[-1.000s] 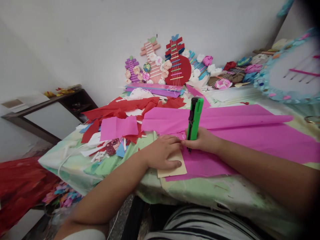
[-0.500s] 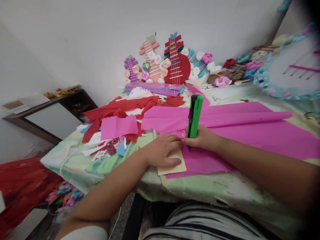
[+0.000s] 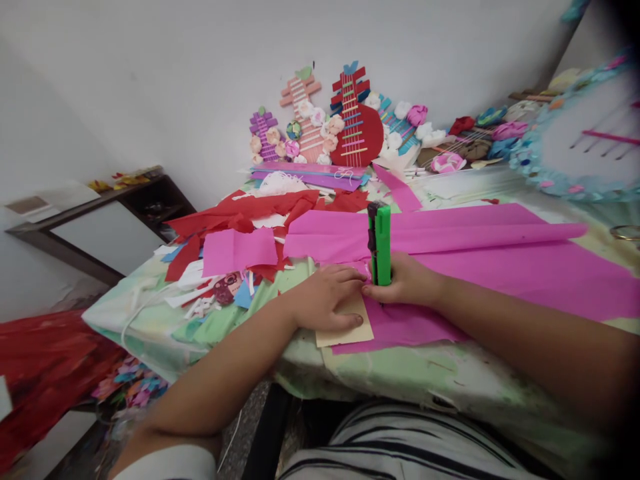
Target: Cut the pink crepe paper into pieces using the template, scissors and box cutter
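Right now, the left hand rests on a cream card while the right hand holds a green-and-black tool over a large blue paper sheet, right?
Not blue: the head view shows the large paper sheet is pink. The left hand, cream card, right hand and green-and-black tool are as stated.

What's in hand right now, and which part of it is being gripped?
The right hand holds the upright green-and-black tool by its lower part. The left hand lies on the cream card, gripping nothing visible.

Forearms [image 3: 230,367] slant in from near left and right; left hand [image 3: 329,301] palm down, right hand [image 3: 404,280] curled tight beside it
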Motion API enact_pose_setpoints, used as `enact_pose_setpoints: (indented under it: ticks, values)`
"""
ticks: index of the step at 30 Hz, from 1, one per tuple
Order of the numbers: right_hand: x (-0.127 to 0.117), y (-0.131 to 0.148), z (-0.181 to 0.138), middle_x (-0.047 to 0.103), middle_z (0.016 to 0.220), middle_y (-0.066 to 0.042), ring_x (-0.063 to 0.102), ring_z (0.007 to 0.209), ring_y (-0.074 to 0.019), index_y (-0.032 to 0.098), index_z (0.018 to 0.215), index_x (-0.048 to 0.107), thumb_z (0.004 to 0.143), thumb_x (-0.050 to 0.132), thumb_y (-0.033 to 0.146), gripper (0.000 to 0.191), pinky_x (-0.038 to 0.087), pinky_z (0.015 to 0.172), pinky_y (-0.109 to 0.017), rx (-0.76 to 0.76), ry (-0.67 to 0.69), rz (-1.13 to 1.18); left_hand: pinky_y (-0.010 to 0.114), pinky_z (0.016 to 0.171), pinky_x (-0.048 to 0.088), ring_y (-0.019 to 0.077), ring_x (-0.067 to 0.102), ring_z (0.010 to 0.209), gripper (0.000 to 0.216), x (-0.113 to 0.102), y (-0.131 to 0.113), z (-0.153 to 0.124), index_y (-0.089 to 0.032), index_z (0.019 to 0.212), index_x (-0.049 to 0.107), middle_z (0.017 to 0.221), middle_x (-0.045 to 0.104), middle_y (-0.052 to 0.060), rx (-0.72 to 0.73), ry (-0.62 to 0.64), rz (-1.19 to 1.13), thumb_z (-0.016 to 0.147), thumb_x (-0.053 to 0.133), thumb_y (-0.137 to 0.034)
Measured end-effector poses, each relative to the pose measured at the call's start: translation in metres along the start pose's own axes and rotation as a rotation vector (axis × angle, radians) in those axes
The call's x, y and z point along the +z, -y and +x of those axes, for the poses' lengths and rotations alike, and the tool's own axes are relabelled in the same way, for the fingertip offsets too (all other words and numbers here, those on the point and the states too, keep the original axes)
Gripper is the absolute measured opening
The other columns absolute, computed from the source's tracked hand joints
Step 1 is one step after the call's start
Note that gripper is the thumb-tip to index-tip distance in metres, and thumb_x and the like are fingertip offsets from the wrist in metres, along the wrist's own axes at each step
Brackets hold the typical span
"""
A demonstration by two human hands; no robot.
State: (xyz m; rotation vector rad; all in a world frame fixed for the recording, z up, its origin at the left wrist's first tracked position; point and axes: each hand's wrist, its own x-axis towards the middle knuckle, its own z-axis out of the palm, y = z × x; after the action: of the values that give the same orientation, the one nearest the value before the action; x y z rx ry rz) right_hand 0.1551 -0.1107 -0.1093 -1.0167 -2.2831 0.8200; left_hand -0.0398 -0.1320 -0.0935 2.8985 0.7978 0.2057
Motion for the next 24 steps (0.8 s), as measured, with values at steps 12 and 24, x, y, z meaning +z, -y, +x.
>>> enact_pose_setpoints:
  ticks: [12, 24]
  values:
    - [-0.0015, -0.0057, -0.0019, 0.045, 0.053, 0.003, 0.042, 0.050, -0.0070, 0.014, 0.062, 0.049, 0.063, 0.060, 0.040, 0.028, 0.035, 0.049, -0.019, -0.064, 0.063, 0.180, 0.038, 0.096, 0.031, 0.0246, 0.042, 0.111, 0.046, -0.0005, 0.0006, 0.0003, -0.013, 0.111, 0.050, 0.119, 0.049, 0.012, 0.016, -0.008, -0.004, 0.073, 0.052, -0.039]
    - [-0.0006, -0.0049, -0.0028, 0.046, 0.052, 0.003, 0.041, 0.050, -0.0070, 0.014, 0.063, 0.050, 0.065, 0.057, 0.042, 0.029, 0.034, 0.049, -0.020, -0.084, 0.040, 0.104, 0.038, 0.096, 0.031, 0.0242, 0.043, 0.110, 0.044, -0.0022, -0.0009, 0.0015, -0.014, 0.111, 0.050, 0.120, 0.048, 0.012, 0.020, 0.008, -0.018, 0.073, 0.051, -0.038]
